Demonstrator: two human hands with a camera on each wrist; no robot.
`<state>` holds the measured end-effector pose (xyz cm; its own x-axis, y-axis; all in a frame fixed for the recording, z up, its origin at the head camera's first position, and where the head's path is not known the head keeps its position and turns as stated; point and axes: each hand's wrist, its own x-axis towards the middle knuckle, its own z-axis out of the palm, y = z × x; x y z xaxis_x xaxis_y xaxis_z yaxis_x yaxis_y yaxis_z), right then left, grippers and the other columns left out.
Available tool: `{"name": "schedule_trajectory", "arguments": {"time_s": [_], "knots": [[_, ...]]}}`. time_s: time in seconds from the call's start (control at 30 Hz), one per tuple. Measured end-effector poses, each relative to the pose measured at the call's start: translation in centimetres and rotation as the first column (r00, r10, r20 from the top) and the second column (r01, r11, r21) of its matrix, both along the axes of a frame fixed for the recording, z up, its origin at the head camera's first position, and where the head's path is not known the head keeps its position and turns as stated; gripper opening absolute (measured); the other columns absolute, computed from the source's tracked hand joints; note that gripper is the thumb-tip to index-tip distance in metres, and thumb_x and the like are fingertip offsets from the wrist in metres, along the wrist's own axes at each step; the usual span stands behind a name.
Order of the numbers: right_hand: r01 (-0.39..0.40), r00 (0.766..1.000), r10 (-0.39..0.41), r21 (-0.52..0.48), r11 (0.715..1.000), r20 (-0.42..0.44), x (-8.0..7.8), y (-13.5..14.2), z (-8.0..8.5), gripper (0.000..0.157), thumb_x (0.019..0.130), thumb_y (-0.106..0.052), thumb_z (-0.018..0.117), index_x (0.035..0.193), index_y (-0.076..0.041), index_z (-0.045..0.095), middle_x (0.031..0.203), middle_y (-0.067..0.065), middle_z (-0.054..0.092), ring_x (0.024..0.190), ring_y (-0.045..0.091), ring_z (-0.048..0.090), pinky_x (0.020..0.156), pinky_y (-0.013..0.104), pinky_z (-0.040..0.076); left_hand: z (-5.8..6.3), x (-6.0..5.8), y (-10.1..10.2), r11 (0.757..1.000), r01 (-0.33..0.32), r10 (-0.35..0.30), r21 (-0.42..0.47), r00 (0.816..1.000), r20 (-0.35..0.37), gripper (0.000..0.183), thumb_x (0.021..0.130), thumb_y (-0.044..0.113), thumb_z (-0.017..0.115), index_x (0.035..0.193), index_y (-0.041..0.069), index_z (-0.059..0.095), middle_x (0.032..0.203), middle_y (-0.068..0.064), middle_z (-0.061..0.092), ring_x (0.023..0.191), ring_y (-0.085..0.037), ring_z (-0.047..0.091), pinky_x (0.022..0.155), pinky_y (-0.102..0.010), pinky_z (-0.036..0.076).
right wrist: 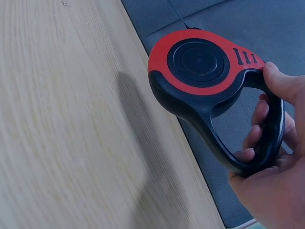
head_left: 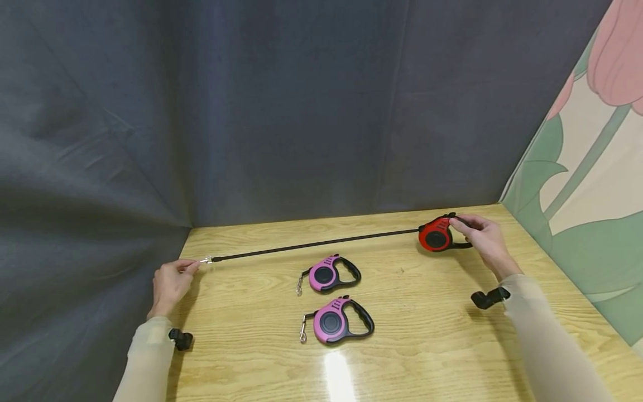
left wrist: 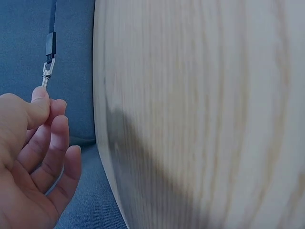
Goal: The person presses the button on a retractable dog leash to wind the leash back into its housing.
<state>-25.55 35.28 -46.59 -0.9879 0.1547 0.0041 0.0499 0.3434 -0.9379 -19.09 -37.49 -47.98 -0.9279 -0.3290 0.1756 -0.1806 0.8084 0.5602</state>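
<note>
A red and black retractable dog leash (head_left: 435,237) is held by its looped handle in my right hand (head_left: 482,237). In the right wrist view, fingers curl through the black handle (right wrist: 274,133) and the thumb lies at its top. From the casing a black strap (head_left: 316,244) runs out straight to the left. At its far end is a metal snap hook (head_left: 207,260), which my left hand (head_left: 172,283) pinches between thumb and index finger. The left wrist view shows the hook (left wrist: 46,71) above the fingertips, the other fingers loosely bent.
Two pink and black retractable leashes lie on the wooden table (head_left: 241,335): one pink leash (head_left: 324,275) just in front of the strap, the other pink leash (head_left: 331,322) nearer me. Grey curtain (head_left: 301,111) stands behind and at left; a flowered panel (head_left: 593,184) borders the right.
</note>
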Motion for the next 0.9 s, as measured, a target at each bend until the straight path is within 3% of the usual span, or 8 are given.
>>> {"name": "schedule_trajectory", "arguments": {"time_s": [0.57,0.9], "knots": [[-0.012,1.000,0.012,-0.041,0.999,0.012,-0.2,-0.7,-0.1,0.019,0.102,-0.036,0.074,0.118,-0.027,0.070,0.093,-0.033,0.064,0.085,0.000,0.057,0.073,0.017,0.050,-0.1,0.1,0.1,1.000,0.009,-0.009,0.005,1.000,-0.011,0.029,0.104,0.026,0.071,0.116,0.000,0.080,0.101,-0.021,0.080,0.066,-0.018,0.054,0.059,-0.030,0.037],[-0.024,1.000,0.024,-0.018,1.000,-0.001,-0.5,-1.2,-0.6,0.030,0.102,-0.038,0.073,0.123,-0.018,0.070,0.093,-0.031,0.063,0.082,0.002,0.055,0.072,0.018,0.050,-0.2,0.1,0.0,1.000,0.014,-0.014,0.017,1.000,-0.015,0.030,0.104,0.026,0.071,0.117,0.000,0.080,0.102,-0.020,0.080,0.066,-0.020,0.055,0.058,-0.030,0.038]]}}
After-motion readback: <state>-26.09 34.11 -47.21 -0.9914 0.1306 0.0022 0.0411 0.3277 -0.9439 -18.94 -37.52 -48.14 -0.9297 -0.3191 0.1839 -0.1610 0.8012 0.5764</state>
